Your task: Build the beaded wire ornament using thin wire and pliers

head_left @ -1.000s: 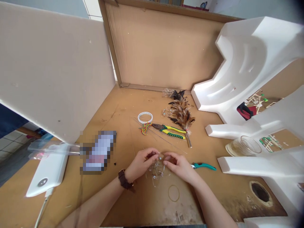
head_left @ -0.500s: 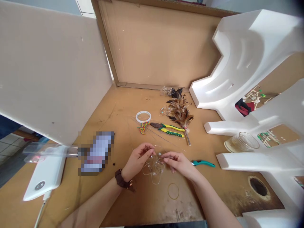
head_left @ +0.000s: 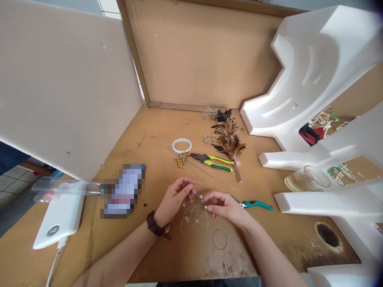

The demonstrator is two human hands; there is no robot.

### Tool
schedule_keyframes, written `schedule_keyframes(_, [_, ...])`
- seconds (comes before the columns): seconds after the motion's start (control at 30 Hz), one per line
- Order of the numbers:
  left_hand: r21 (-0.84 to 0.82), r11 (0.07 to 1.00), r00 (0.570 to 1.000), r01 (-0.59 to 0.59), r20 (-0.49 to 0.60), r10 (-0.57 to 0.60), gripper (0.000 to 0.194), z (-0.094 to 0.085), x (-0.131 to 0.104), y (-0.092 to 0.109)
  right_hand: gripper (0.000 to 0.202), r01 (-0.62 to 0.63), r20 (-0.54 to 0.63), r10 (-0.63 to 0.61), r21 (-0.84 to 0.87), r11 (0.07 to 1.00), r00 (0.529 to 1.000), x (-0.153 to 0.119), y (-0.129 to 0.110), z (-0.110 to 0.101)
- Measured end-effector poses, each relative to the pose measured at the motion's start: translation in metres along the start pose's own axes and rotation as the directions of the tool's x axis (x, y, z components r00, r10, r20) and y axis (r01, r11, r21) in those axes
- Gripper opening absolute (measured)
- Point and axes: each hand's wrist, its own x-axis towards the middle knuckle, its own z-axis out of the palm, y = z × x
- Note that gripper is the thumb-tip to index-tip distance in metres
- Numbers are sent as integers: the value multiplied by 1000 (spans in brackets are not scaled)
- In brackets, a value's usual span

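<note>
Left side of table [head_left: 125, 139]: white power bank [head_left: 67, 211], white cable [head_left: 54, 263] plugged into its near end; a phone [head_left: 127, 189], screen pixelated, lies near it. Right side: one clear glass [head_left: 309, 179] between two prongs of white foam [head_left: 279, 160]. Rear: brown cardboard panel [head_left: 203, 59], upright. Near right: dark round hole [head_left: 328, 234] in the tabletop.

Head-worn camera, single view, looks forward and down across tabletop [head_left: 160, 127] from wearer's side; left hand [head_left: 176, 199] and right hand [head_left: 226, 208] near lens, below centre; cardboard panel [head_left: 203, 59] farther off, facing camera; pale board [head_left: 66, 87] flanks left.
</note>
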Motion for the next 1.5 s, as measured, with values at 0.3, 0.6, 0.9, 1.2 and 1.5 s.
schedule_keyframes(0.3, [-51,998,1000,23,16,-22,23,0,2,-2,9,192,-101,-219,-224,956,971,2,-1,9])
schedule_keyframes(0.6, [-99,994,997,46,60,-40,19,0,1,-6,4,263,-80,-303,-323,909,950,-3,-7,16])
schedule_keyframes(0.9, [-107,992,995,65,83,-56,22,0,0,-3,11,167,-21,-171,-117,979,985,-4,-3,15])
schedule_keyframes(1.2, [-104,992,994,77,81,-68,21,2,-1,-1,17,165,-58,-169,-64,984,984,-4,-2,13])
schedule_keyframes(1.5, [-186,981,992,49,127,-25,19,3,-2,-6,17,236,-75,-239,-48,970,968,-3,-6,13])
